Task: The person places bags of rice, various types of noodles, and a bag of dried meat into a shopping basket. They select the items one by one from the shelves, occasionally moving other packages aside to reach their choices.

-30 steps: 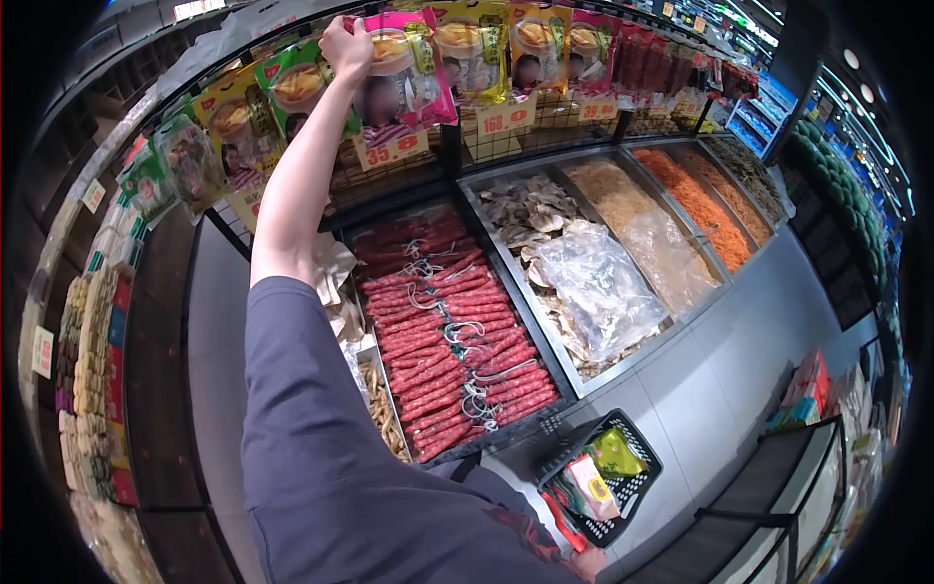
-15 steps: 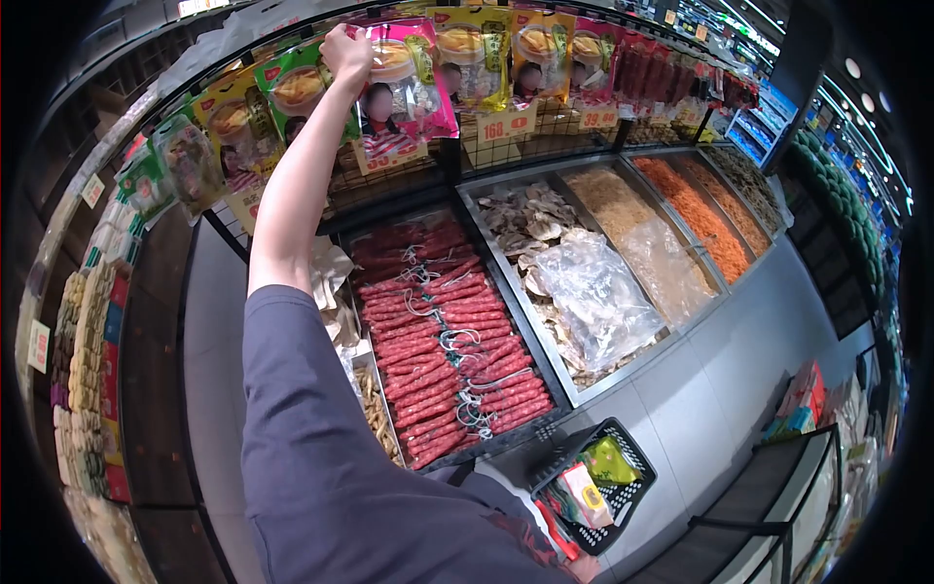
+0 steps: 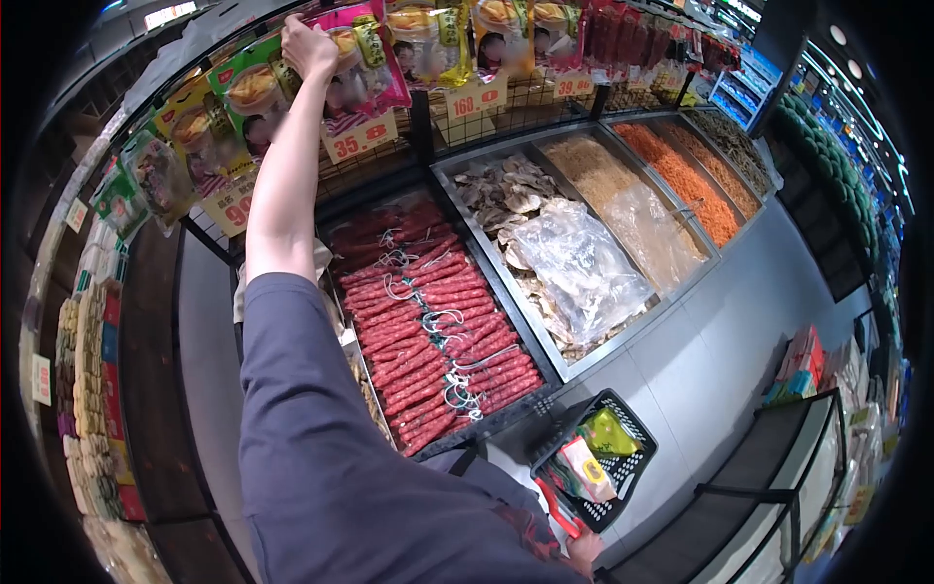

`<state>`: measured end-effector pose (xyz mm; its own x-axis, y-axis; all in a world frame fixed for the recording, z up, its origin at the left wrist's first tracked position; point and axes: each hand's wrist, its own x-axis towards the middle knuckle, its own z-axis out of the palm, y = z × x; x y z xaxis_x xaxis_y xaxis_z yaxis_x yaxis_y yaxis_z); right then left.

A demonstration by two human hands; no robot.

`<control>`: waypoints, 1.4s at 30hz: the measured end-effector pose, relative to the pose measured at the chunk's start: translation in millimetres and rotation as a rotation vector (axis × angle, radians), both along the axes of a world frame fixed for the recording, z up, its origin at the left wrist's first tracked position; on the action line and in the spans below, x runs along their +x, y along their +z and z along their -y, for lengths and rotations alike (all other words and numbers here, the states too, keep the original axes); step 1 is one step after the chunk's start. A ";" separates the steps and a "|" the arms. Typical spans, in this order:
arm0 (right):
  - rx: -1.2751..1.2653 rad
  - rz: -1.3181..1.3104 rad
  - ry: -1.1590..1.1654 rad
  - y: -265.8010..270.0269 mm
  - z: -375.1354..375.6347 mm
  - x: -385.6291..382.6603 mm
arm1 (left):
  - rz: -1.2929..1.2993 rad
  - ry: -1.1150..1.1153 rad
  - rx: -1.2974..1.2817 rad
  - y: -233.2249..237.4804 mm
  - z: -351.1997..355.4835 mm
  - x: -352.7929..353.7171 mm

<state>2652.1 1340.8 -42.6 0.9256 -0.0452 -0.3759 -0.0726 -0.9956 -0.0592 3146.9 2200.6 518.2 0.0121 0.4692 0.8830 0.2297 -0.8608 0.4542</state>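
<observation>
My left hand (image 3: pixel 309 49) is raised at the upper left, its fingers closed at the top left edge of a pink food package (image 3: pixel 365 68) on the hanging rack. A green package (image 3: pixel 255 92) hangs just left of my wrist, and a yellow one (image 3: pixel 426 44) hangs right of the pink one. At the bottom right, my right hand (image 3: pixel 584 547) is closed round the red handle (image 3: pixel 553 506) of a black shopping basket (image 3: pixel 637 428). In the basket lie a green packet (image 3: pixel 610 433) and a white and pink packet (image 3: pixel 589 469).
Red sausages (image 3: pixel 428 331) fill a tray below the rack. To its right, metal-edged bins (image 3: pixel 574 365) hold dried goods under plastic. Shelves of packaged goods (image 3: pixel 92 389) line the left. A black-framed stand (image 3: pixel 769 487) is at the lower right.
The rack, the trays and my left hand appear further left and higher in view. My left hand keeps its place at the pink package. More of the price sign below it shows.
</observation>
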 end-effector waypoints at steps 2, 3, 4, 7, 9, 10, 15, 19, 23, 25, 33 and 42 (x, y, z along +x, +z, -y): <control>0.005 0.166 0.015 -7.2 0.6 -6.8 | -0.016 0.168 0.205 -5.4 35.6 -11.5; -0.006 0.194 0.018 -9.1 2.0 -11.5 | 0.014 0.159 0.352 -8.4 48.3 -15.4; -0.018 0.224 0.020 -8.3 2.1 -8.5 | 0.009 0.106 0.499 -11.3 69.4 -23.7; 0.051 0.092 -0.015 -15.5 9.8 -7.2 | -0.047 -0.149 0.636 -48.1 140.5 -33.8; 0.088 0.061 -0.004 -20.2 16.4 -5.8 | -0.195 -0.443 0.662 -90.1 213.5 -51.6; 0.083 0.133 0.015 -7.4 12.3 -1.5 | -0.316 -0.626 0.607 -119.0 255.0 -65.4; 0.137 -0.076 -0.015 14.1 14.0 14.3 | -1.262 -1.344 0.198 -314.0 449.1 -156.7; 0.189 -0.248 -0.149 25.8 12.4 20.8 | -1.526 -1.795 0.291 -390.2 606.8 -259.3; 0.259 -0.299 -0.231 26.0 12.2 22.1 | -1.729 -1.801 -0.020 -453.7 702.3 -332.1; 0.317 -0.335 -0.214 25.7 17.1 27.2 | -1.878 -1.683 -0.222 -482.2 722.9 -362.4; 0.516 -0.532 -0.181 43.0 37.0 55.7 | -1.727 -1.237 -0.035 -543.3 757.5 -425.4; 0.632 -0.541 -0.164 22.9 39.3 61.1 | -1.569 -1.464 0.131 -549.3 743.3 -408.2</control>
